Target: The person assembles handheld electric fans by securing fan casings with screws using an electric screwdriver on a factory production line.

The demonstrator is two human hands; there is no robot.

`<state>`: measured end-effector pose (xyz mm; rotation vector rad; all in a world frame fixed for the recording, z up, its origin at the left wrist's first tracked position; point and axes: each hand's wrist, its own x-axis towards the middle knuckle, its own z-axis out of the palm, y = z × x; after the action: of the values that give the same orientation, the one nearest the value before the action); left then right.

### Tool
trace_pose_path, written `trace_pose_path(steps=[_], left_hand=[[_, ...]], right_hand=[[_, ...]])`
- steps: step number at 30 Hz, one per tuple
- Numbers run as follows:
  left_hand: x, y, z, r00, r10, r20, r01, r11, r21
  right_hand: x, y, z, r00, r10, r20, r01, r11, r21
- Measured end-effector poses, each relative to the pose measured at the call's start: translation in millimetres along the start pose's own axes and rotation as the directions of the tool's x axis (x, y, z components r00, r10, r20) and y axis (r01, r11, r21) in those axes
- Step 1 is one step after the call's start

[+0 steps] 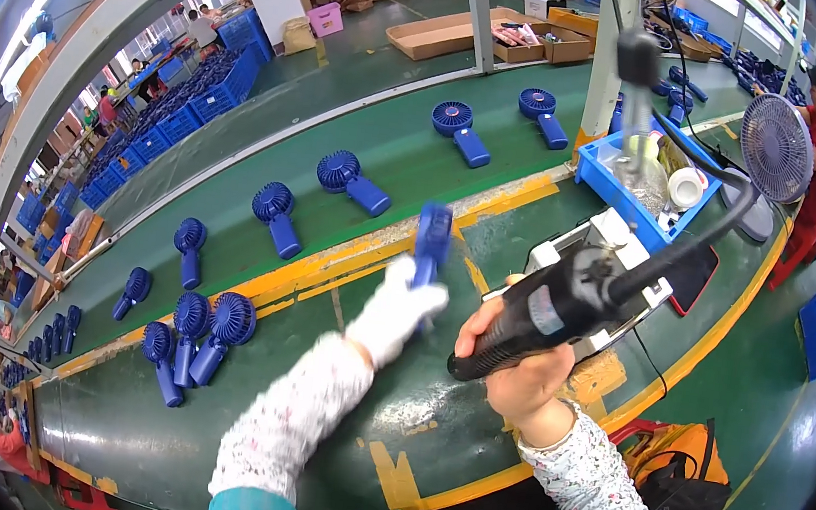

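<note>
My left hand [397,304], in a white glove, is closed around a blue handheld fan [433,236] above the near edge of the green conveyor belt [227,164]. Both are smeared by motion. My bare right hand [532,382] grips a black electric screwdriver [547,313], whose cable runs up and to the right. The tool's tip is hard to make out. On the worktable left of my hands lie three blue handheld fans [192,314], close together. Several more, such as one blue fan [342,173], lie spaced out along the belt.
A blue bin [599,171] with loose items and a white fixture [554,250] stand right of the belt, near a dark phone-like slab [695,281]. A grey desk fan [777,151] is beyond. Metal posts [477,16] rise over the belt. People in red stand far right.
</note>
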<state>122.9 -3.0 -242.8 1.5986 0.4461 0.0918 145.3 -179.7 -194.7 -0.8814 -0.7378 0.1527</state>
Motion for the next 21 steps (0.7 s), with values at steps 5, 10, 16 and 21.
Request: trace_pose_path(steps=[5,10,16,21], left_hand=[[117.5,13.0,-32.0,0.823,0.548,-0.151,-0.104,0.408,0.907],[157.8,-7.0,-85.4,0.844,0.434,-0.315,0.104,0.444,0.89],[154.1,-16.4,-149.8,0.819,0.198,-0.538,0.161,0.821,0.548],[53.3,25.1,-77.6,0.994,-0.113,-0.002,0.087,0.774,-0.627]], right_hand=[[-7.0,7.6,-3.6,0.994,-0.022,0.11,0.029,0.998,-0.062],[-3.8,14.0,-6.4,0.984,-0.064,0.167,0.078,0.994,-0.08],[-5.6,14.4,-0.8,0.979,-0.092,0.18,0.12,0.981,-0.153],[6.2,2.5,-28.5,0.935,-0.327,0.141,0.354,0.815,-0.459]])
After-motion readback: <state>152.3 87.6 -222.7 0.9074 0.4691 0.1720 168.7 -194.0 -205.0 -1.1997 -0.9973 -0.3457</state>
